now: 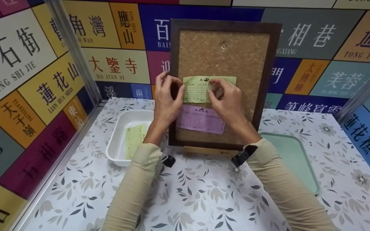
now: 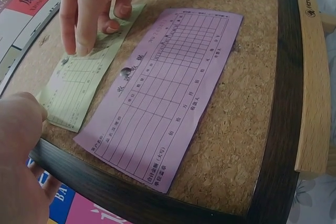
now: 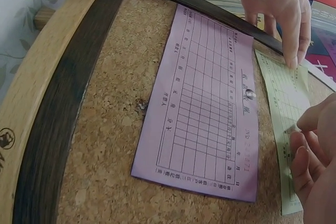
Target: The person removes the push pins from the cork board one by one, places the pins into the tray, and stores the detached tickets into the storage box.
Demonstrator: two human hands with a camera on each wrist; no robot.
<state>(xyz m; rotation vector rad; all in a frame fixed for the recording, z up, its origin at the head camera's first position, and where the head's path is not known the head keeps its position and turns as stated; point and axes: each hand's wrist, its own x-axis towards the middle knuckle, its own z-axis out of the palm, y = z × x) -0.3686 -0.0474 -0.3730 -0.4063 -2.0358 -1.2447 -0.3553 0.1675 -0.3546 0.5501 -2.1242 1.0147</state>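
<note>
A pale green receipt slip [image 1: 195, 93] lies on the upright corkboard [image 1: 223, 61], with a metal pushpin [image 2: 64, 62] at its top middle. My left hand [image 1: 167, 99] pinches the slip's left edge between thumb and index finger, its other fingers out beyond the frame. Over the slip's right part is my right hand [image 1: 228, 98], fingers loosely bent. Its fingertips [image 3: 300, 139] are right beside the pin, which shows apart from them in the left wrist view. Below, a purple receipt slip [image 1: 201, 119] hangs from its own pushpin [image 3: 250, 94].
A dark wooden frame [image 1: 273, 64] borders the corkboard, which stands on a light wooden base [image 1: 212, 150]. To the left, a white tray [image 1: 114, 154] holds another green slip [image 1: 133, 139]. A pale green tray [image 1: 295, 150] lies right, partly behind my right forearm. Printed panels surround the patterned tabletop.
</note>
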